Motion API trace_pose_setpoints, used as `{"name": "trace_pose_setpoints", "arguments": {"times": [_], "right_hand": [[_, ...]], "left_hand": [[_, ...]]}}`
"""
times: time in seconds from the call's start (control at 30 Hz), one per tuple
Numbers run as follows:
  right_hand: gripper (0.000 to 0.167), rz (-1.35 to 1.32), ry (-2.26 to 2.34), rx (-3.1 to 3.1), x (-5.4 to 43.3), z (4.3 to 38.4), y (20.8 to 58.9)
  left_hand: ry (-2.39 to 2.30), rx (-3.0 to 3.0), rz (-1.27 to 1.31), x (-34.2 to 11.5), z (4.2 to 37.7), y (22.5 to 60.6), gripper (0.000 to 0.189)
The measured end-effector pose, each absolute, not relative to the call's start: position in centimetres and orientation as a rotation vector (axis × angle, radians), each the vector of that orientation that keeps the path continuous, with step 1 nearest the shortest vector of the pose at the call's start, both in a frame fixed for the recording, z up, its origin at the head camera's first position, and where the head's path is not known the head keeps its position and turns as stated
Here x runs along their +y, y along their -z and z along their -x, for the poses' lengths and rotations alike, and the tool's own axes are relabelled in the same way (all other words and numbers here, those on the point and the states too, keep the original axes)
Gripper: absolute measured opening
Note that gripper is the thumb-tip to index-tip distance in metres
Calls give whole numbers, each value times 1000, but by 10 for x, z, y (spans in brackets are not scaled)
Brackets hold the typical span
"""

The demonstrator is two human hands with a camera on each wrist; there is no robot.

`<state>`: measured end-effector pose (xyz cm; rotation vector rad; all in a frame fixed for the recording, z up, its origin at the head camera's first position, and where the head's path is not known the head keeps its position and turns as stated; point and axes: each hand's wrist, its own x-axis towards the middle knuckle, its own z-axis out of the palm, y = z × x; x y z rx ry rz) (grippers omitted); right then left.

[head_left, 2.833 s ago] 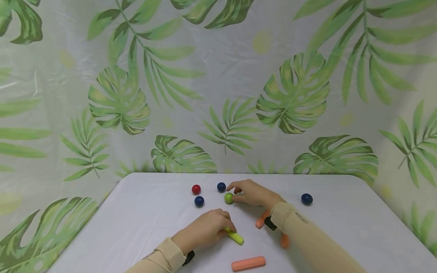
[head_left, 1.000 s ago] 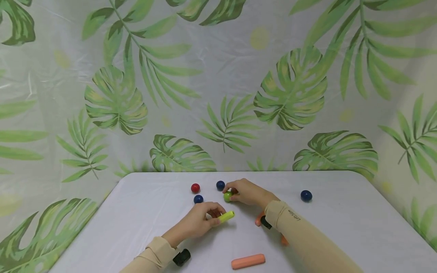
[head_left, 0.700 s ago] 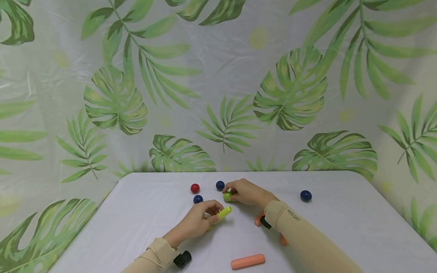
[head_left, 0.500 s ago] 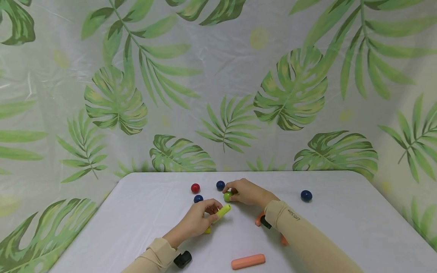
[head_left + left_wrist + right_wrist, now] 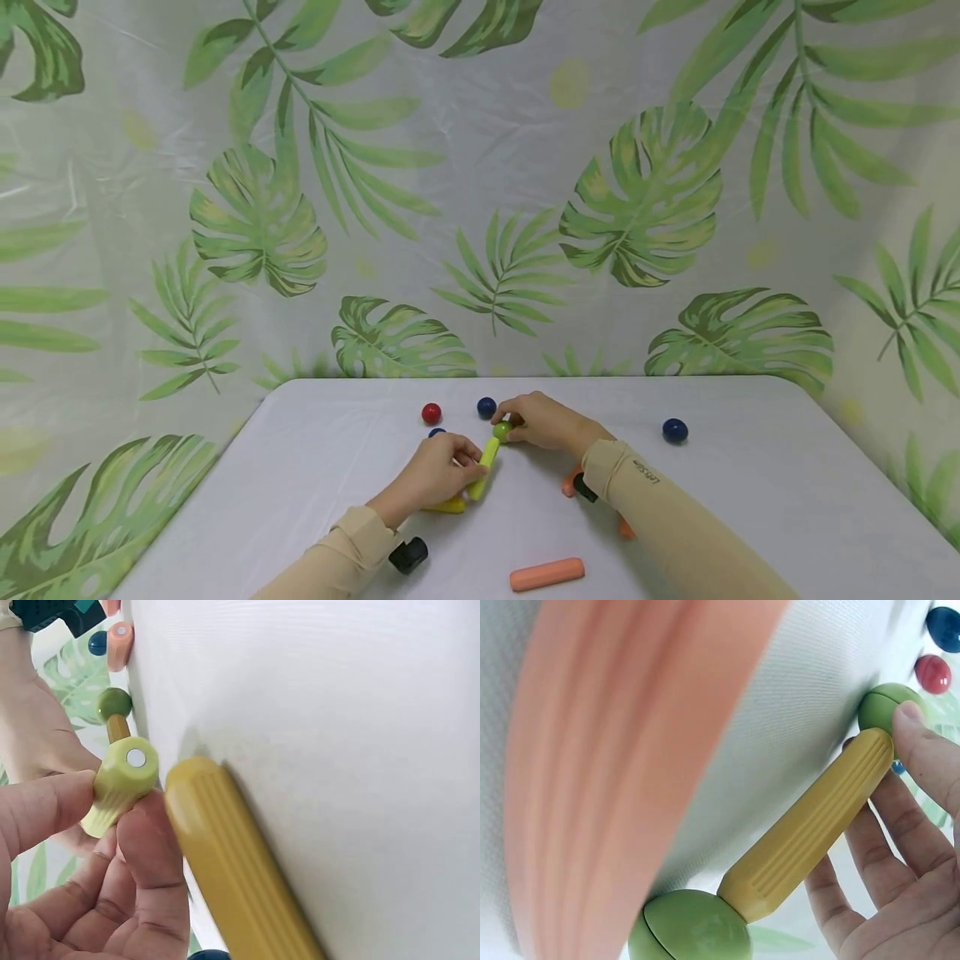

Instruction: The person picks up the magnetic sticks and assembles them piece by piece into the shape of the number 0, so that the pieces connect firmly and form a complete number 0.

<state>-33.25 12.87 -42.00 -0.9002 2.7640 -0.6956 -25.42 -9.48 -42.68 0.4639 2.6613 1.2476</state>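
My left hand (image 5: 438,471) pinches a lime-yellow stick (image 5: 120,784) between thumb and fingers; a silvery disc shows in its near end. In the head view the stick's far end is at the green ball (image 5: 502,431); whether they touch, I cannot tell. My right hand (image 5: 547,421) holds that ball between thumb and fingers. In the right wrist view, a yellow stick (image 5: 810,825) runs from the held ball to another green ball (image 5: 694,926); the head view hides this pair behind the right hand and wrist. Another yellow stick (image 5: 232,855) lies under my left hand.
A red ball (image 5: 431,413) and a blue ball (image 5: 487,407) lie toward the back, another blue ball (image 5: 437,432) partly behind my left hand. A dark blue ball (image 5: 675,431) sits right. Orange sticks lie under my right forearm; one orange stick (image 5: 547,575) is near the front.
My left hand has lifted the lime-yellow stick from the table and swung its far end up to the green ball. My right hand has closed its fingers on that ball.
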Motion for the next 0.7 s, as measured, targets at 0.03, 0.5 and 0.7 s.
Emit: {"name": "trace_pose_setpoints", "arguments": {"times": [0.03, 0.5, 0.7], "right_hand": [[27, 903, 690, 2767, 129, 332, 420], [31, 990, 685, 2749, 134, 337, 421], [31, 1001, 688, 2756, 134, 339, 422]], "left_hand": [[-1247, 2651, -447, -94, 254, 426, 15], [-1203, 2551, -177, -78, 268, 417, 17], [-1230, 2503, -166, -75, 271, 416, 18]]}}
